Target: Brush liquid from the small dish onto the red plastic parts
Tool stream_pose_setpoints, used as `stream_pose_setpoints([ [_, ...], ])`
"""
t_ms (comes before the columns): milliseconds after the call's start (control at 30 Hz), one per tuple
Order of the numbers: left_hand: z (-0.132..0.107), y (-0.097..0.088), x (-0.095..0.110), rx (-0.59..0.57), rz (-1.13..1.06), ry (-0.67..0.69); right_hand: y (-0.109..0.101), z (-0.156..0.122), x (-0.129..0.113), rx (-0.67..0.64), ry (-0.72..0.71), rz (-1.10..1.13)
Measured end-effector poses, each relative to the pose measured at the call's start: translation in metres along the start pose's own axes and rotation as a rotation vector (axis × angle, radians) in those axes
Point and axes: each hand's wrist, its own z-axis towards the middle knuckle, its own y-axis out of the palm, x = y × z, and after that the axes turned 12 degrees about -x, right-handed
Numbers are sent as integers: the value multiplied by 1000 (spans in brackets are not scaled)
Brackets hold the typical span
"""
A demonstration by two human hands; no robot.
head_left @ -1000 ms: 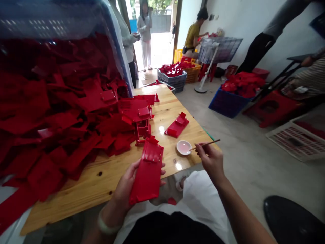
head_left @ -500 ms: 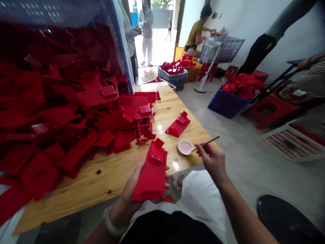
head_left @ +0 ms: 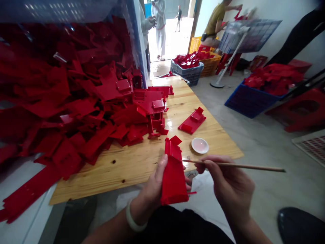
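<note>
My left hand (head_left: 152, 189) grips a flat red plastic piece (head_left: 174, 176), tilted on edge over my lap at the near edge of the wooden table (head_left: 142, 159). My right hand (head_left: 228, 184) pinches a thin wooden stick (head_left: 243, 166). The stick's left tip touches the red piece's right side. A small white dish (head_left: 200, 145) lies on the table just beyond the stick. Another red piece (head_left: 192, 121) lies alone on the table past the dish.
A big heap of red plastic pieces (head_left: 71, 91) spills from a clear bag over the table's left half. Crates of red parts (head_left: 264, 88) stand on the floor to the right. People stand by the doorway and one works at a rack (head_left: 243, 34).
My right hand has drawn the stick back from the dish to the red piece. My left hand turned the piece more on edge and nearer. The view shifted left.
</note>
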Motion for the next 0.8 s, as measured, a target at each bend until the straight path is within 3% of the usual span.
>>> stream_pose_setpoints([
  [467,2,2,-1,44,41,67,11,4,8,-205,-67,-136],
  [800,3,-4,-1,-36,-22,57,2,7,3,-256,-136,-218],
])
